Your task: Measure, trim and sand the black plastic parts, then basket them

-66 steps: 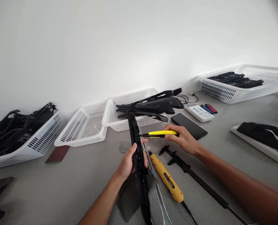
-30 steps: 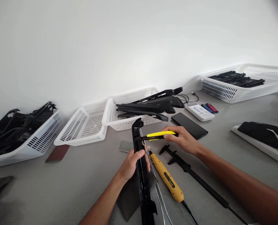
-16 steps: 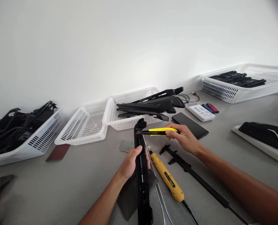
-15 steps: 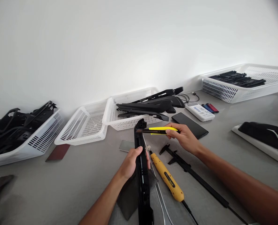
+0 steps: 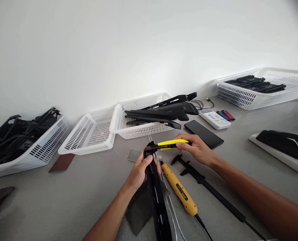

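Note:
My left hand [image 5: 139,169] is closed around a long glossy black plastic part [image 5: 157,197], thumb on its face close to the upper end. In my right hand [image 5: 197,149] is a yellow and black utility knife [image 5: 172,143], held almost level. Its tip meets the top end of the black part; the blade itself is too small to make out. Just right of the part lies a yellow corded hand tool [image 5: 179,189], and beyond that a black caliper [image 5: 201,179]. Dark grey sheets [image 5: 138,212] of what looks like sandpaper lie under the part.
White baskets stand along the wall: one with black parts [image 5: 20,130] at left, a bare one [image 5: 88,150], one with long black trims [image 5: 159,112], another [image 5: 249,102] at right. A phone [image 5: 204,134], a white case [image 5: 215,119] and a reddish sheet [image 5: 62,163] lie on the table.
The black part has dropped a little and its lower end has swung right. My left hand now grips nearer its top, and the knife has shifted slightly downward with my right hand.

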